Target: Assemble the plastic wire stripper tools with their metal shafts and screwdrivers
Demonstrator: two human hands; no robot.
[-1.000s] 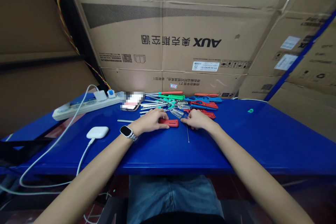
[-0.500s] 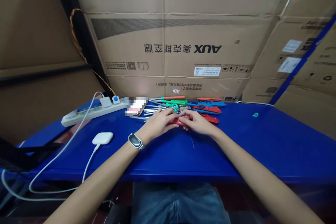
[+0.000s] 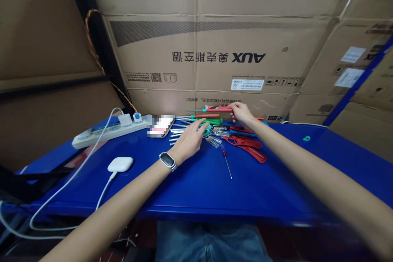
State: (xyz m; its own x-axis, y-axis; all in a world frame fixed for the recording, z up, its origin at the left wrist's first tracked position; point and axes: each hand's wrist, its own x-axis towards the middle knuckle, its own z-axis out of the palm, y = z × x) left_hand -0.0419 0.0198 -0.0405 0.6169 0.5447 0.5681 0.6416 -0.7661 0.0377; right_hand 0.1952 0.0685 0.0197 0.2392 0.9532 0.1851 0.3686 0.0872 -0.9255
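My right hand [image 3: 241, 113] is closed on the grip end of a red long-nozzle lighter [image 3: 218, 109], which it holds up at the back of the table. The lighter's thin metal tube points left, with a teal collar where it meets the red body. My left hand [image 3: 193, 138] is open, fingers spread over a pile of small parts. Beside its fingertips are teal pieces [image 3: 207, 129] and clear capsules [image 3: 212, 141]; contact is unclear. A small screwdriver [image 3: 224, 152] lies in front of the pile, tip toward me.
Red shells [image 3: 250, 143] and blue shells lie right of the pile, metal tubes [image 3: 176, 132] left. Behind sit green and orange-red handles [image 3: 205, 116]. A phone [image 3: 162, 126], power strip [image 3: 113, 132] and white case with cable [image 3: 120, 164] are left. Cardboard [image 3: 215, 0] walls the back.
The red lighter, earlier held between both hands, is now in my right hand alone, raised toward the back. My left hand has let go and opened. The screwdriver and capsules are uncovered.
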